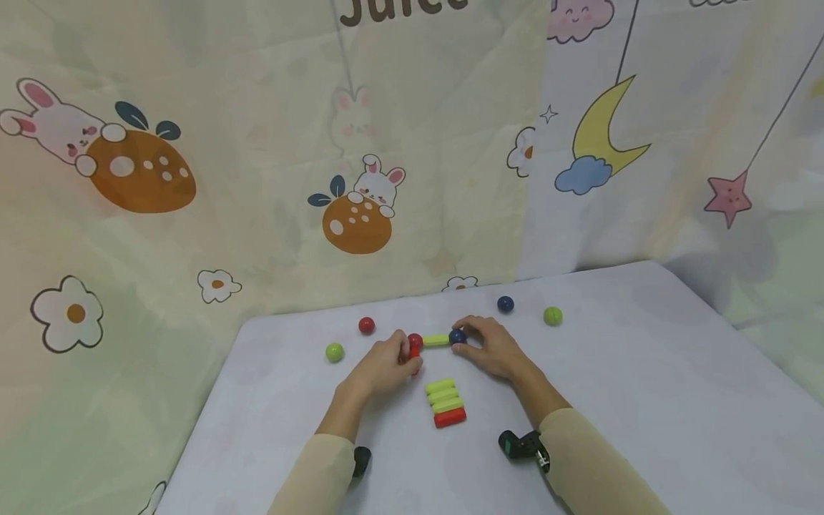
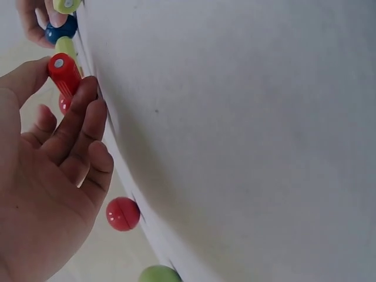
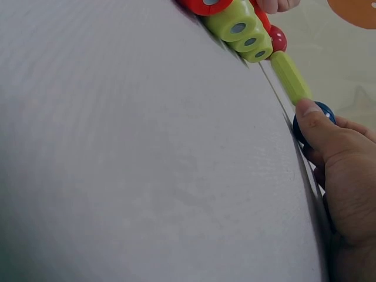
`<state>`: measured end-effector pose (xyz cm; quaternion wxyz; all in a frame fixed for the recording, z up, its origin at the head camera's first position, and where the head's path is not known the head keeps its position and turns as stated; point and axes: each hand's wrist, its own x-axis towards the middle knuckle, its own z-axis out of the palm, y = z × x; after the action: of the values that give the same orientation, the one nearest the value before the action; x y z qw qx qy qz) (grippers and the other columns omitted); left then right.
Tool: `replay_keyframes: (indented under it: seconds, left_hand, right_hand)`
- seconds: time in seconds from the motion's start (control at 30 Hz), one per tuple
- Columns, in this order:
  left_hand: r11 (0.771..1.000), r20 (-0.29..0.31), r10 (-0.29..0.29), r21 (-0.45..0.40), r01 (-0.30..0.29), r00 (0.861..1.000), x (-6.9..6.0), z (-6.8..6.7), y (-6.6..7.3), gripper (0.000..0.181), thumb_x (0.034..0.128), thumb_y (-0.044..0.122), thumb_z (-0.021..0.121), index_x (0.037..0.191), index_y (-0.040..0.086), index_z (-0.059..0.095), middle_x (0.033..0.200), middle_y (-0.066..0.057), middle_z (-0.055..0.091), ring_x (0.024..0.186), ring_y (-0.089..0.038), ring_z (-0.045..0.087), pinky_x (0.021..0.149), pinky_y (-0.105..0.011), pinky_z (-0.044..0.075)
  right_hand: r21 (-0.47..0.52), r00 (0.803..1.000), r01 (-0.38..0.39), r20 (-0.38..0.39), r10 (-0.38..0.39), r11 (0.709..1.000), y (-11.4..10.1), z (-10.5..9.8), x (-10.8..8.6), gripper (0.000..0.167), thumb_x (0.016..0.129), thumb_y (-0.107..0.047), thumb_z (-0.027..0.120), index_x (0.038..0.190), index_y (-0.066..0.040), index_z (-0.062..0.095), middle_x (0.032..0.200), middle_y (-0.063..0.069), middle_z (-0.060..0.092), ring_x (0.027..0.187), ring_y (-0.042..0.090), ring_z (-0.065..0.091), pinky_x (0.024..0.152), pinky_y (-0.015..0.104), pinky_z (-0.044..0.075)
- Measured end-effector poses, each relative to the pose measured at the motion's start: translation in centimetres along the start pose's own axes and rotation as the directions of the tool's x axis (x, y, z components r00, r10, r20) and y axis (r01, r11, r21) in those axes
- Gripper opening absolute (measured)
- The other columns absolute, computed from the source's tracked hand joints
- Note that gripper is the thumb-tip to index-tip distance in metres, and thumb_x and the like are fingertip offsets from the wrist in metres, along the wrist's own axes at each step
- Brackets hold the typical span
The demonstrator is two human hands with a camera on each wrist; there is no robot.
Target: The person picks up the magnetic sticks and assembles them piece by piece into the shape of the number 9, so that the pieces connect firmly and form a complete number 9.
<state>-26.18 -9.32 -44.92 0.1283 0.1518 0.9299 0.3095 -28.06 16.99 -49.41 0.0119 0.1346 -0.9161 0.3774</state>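
Left hand (image 1: 384, 365): pinches nearward-pointing red stick (image 2: 64, 75) at red ball (image 1: 415, 340)
Right hand (image 1: 492, 347): grips blue ball (image 1: 458, 337)
Green stick (image 1: 435, 341): crosswise between

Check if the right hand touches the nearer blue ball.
Touching: in the right wrist view, the right hand lays its thumb across that blue ball.

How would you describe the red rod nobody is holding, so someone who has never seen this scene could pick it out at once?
On the white table, find the row of four short rods lying side by side. The red rod is at the end nearest the camera wearer. Its neighbours are three yellow-green rods, and the other red rod is pinched in the left hand.
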Motion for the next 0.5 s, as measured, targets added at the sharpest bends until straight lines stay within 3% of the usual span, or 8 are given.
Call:
replay_keyframes:
  seconds: [0.5]
  left_hand:
    - [0.999, 0.006, -0.009, 0.040, 0.009, 1.000, -0.11, -0.22, -0.06, 0.026, 0.0970, 0.036, 0.070, 0.102, 0.019, 0.051, 0.080, -0.001, 0.061, 0.075, -0.017, 0.057, 0.067, -0.030, 0.048]
  right_hand:
    - [0.001, 1.000, 0.008, 0.002, -0.008, 1.000, 0.10, 0.13, -0.04, 0.040, 0.093, -0.036, 0.076, 0.130, -0.028, 0.064, 0.133, 0.003, 0.066, 0.134, 0.032, 0.053, 0.115, 0.059, 0.036]
